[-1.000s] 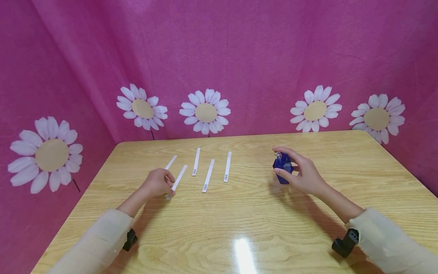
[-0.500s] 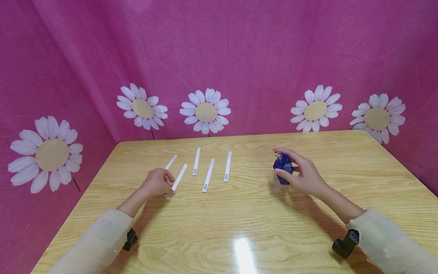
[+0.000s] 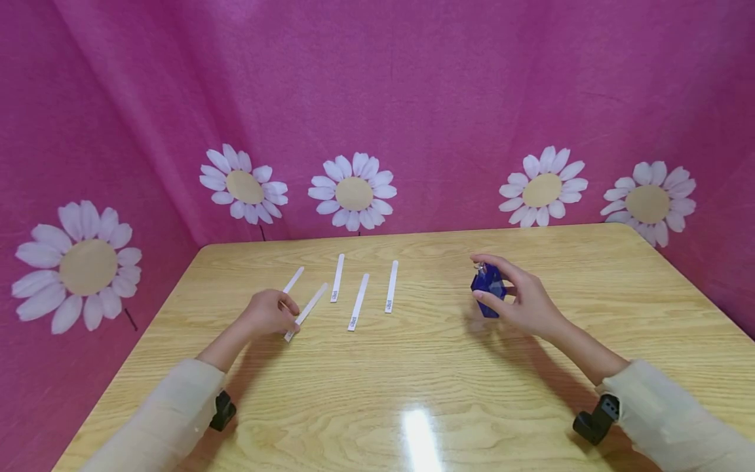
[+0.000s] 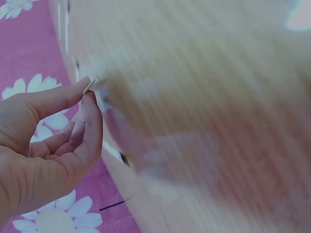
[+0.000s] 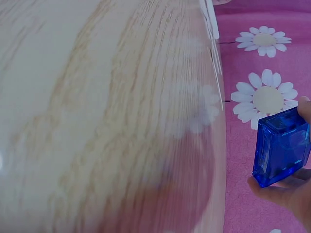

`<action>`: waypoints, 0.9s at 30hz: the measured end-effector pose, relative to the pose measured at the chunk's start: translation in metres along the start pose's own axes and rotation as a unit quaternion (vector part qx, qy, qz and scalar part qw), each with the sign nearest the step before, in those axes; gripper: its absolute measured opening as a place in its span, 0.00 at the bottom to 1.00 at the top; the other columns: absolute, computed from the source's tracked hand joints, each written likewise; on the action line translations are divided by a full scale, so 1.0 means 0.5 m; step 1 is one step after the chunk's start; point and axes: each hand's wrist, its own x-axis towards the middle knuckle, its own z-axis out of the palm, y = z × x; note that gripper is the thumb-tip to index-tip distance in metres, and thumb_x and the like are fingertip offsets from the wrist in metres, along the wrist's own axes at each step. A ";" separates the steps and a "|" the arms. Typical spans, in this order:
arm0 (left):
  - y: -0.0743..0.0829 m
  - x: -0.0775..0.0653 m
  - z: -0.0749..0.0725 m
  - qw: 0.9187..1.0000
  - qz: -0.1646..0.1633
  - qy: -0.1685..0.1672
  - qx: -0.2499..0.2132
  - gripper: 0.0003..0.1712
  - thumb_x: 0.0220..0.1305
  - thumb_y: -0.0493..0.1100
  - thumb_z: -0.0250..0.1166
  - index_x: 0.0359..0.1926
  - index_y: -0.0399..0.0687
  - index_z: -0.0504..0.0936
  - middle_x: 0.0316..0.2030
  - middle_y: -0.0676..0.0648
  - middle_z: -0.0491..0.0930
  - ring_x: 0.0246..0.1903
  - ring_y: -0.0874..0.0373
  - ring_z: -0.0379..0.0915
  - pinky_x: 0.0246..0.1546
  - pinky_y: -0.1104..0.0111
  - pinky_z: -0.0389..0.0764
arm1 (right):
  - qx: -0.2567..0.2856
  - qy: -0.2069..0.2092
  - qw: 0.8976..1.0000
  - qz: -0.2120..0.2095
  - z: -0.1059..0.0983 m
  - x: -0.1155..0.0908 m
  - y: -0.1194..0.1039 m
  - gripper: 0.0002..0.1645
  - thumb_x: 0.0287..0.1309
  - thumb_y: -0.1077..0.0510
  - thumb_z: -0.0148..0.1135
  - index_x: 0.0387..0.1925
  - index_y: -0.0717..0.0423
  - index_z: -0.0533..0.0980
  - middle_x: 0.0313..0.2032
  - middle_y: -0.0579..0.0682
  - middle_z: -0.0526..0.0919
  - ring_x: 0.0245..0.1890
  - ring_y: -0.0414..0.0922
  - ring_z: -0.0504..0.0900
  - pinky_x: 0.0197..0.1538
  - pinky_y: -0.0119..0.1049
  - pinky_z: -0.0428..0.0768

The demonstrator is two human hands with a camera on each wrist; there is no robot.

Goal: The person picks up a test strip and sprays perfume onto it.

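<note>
Between thumb and forefinger, my left hand (image 3: 272, 313) pinches a white paper test strip (image 3: 314, 299) near its printed lower end. The strip slants up and to the right, close over the table. In the left wrist view it shows edge-on as a thin sliver (image 4: 89, 86) at the fingertips. My right hand (image 3: 527, 301) holds a dark blue glass perfume bottle (image 3: 487, 289) with a small silvery top, forefinger over the top and thumb on the side. The right wrist view shows the bottle's flat, faceted blue body (image 5: 282, 148) tilted in the fingers.
More white strips lie on the wooden table: one (image 3: 293, 280) behind the left hand, then one at the back (image 3: 337, 278), one nearer (image 3: 358, 303) and one to the right (image 3: 392, 287). A pink curtain (image 3: 448, 118) with daisies stands behind the table.
The strip in my left hand has swung its far end to the right and its near end slightly up, and the hand has shifted slightly left. My right hand and the bottle stay nearly still.
</note>
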 end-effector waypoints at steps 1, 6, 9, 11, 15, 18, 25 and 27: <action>0.000 0.000 -0.003 1.000 -0.001 -0.001 -0.005 0.14 0.47 0.29 0.71 0.37 0.28 0.80 0.23 0.46 0.79 0.21 0.65 0.73 0.25 0.73 0.80 | -0.001 -0.001 1.000 -0.001 0.000 0.000 0.000 0.32 0.56 0.64 0.66 0.63 0.52 0.69 0.61 0.60 0.75 0.50 0.55 0.80 0.42 0.49 0.85; 0.002 0.003 -0.017 1.000 0.002 -0.007 -0.015 0.15 0.49 0.30 0.69 0.40 0.27 0.80 0.25 0.45 0.82 0.20 0.67 0.72 0.24 0.73 0.80 | -0.005 -0.002 1.000 -0.005 0.003 -0.003 -0.001 0.33 0.55 0.64 0.66 0.63 0.53 0.69 0.60 0.59 0.76 0.50 0.52 0.80 0.41 0.47 0.86; 0.003 0.005 -0.019 1.000 0.002 -0.010 -0.013 0.15 0.50 0.30 0.68 0.41 0.27 0.80 0.25 0.45 0.82 0.19 0.67 0.71 0.25 0.72 0.79 | -0.010 0.000 1.000 -0.007 0.005 -0.004 0.000 0.33 0.55 0.64 0.67 0.62 0.53 0.70 0.59 0.58 0.77 0.50 0.42 0.79 0.41 0.45 0.86; 0.003 0.006 -0.018 1.000 0.002 -0.010 -0.016 0.15 0.51 0.30 0.68 0.41 0.27 0.80 0.25 0.46 0.82 0.19 0.67 0.71 0.25 0.72 0.79 | -0.011 0.001 1.000 -0.009 0.006 -0.003 0.000 0.33 0.54 0.64 0.67 0.62 0.53 0.70 0.59 0.57 0.77 0.49 0.34 0.77 0.41 0.43 0.86; 0.004 0.003 -0.017 1.000 0.004 -0.011 -0.021 0.13 0.53 0.29 0.66 0.41 0.25 0.80 0.24 0.47 0.80 0.19 0.67 0.71 0.25 0.72 0.79 | -0.010 0.001 1.000 -0.011 0.008 -0.002 -0.001 0.33 0.54 0.64 0.68 0.62 0.53 0.70 0.59 0.57 0.77 0.48 0.26 0.74 0.41 0.42 0.86; 0.007 0.002 -0.017 1.000 0.003 -0.009 -0.022 0.12 0.55 0.29 0.65 0.41 0.25 0.80 0.25 0.47 0.79 0.20 0.66 0.71 0.25 0.73 0.79 | -0.012 0.000 1.000 -0.009 0.009 0.000 -0.005 0.33 0.54 0.63 0.68 0.62 0.52 0.70 0.59 0.57 0.77 0.49 0.33 0.76 0.41 0.44 0.86; 0.012 0.006 -0.018 0.999 -0.017 -0.006 -0.042 0.14 0.55 0.29 0.66 0.43 0.26 0.80 0.24 0.50 0.77 0.19 0.66 0.69 0.24 0.73 0.78 | -0.008 -0.011 1.000 -0.018 0.015 0.002 -0.004 0.33 0.55 0.64 0.67 0.62 0.53 0.70 0.60 0.58 0.76 0.50 0.51 0.79 0.41 0.47 0.86; 0.012 0.008 -0.018 0.999 -0.019 -0.005 -0.048 0.14 0.55 0.29 0.66 0.43 0.25 0.80 0.24 0.48 0.79 0.19 0.66 0.69 0.24 0.73 0.78 | -0.005 -0.014 1.000 -0.019 0.016 0.002 -0.004 0.33 0.55 0.64 0.67 0.62 0.53 0.70 0.60 0.59 0.76 0.51 0.53 0.79 0.41 0.49 0.86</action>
